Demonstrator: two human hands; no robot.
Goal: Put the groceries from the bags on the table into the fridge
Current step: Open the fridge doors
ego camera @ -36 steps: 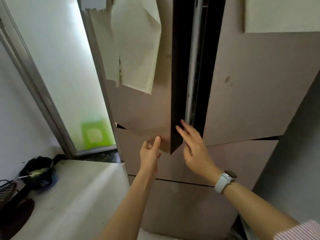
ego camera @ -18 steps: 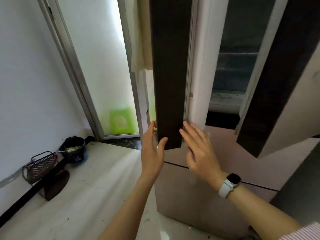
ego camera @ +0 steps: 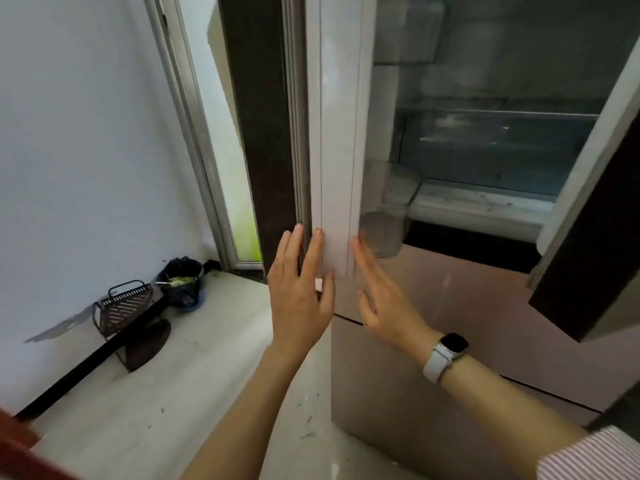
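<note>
— Fridge (ego camera: pixel 485 150): at twelve o'clock, both upper doors swung out. Left hand (ego camera: pixel 298 292) flat on the left door's (ego camera: pixel 337 133) white edge, fingers straight, gripping nothing. Right hand (ego camera: pixel 384 303) at one o'clock of it, spread wide, empty, maybe just brushing that edge.

— Groceries, bags?

— Nowhere in view; table likewise.

— Risks?

— Door drifting shut once released, pinching fingers. Right door (ego camera: pixel 588 271) at three o'clock hanging near head height: likely a bump when turning away. Bin (ego camera: pixel 183 282) at nine o'clock, possibly underfoot.

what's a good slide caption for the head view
Both hands, left hand and right hand, open against the edge of the fridge's left door, both upper doors swung open on bare shelves.
</note>
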